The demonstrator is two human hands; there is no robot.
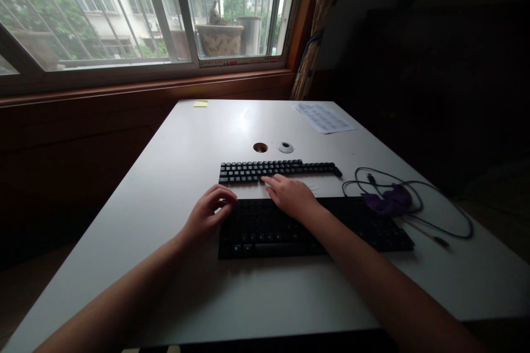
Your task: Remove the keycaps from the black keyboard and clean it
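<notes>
A black keyboard (273, 245) lies on the white table, its upper rows dark and apparently without keycaps. Keycaps remain along its bottom rows. Behind it, loose black keycaps (244, 172) are lined up in rows. My left hand (207, 210) is at the keyboard's upper left corner, fingers curled and the thumb and index fingertips close together; what is between them is hidden. Reaching over the keyboard, my right hand (292, 196) has its fingertips on a dark keycap (261, 179) at the front edge of the rows, in a pinch.
A black cable (445, 220) loops at the right, beside a purple cloth-like item (389, 201) partly over the keyboard. Farther back are two round table holes (260, 148), printed sheets (325, 117) and a yellow sticky note (201, 103). A barred window stands beyond the table.
</notes>
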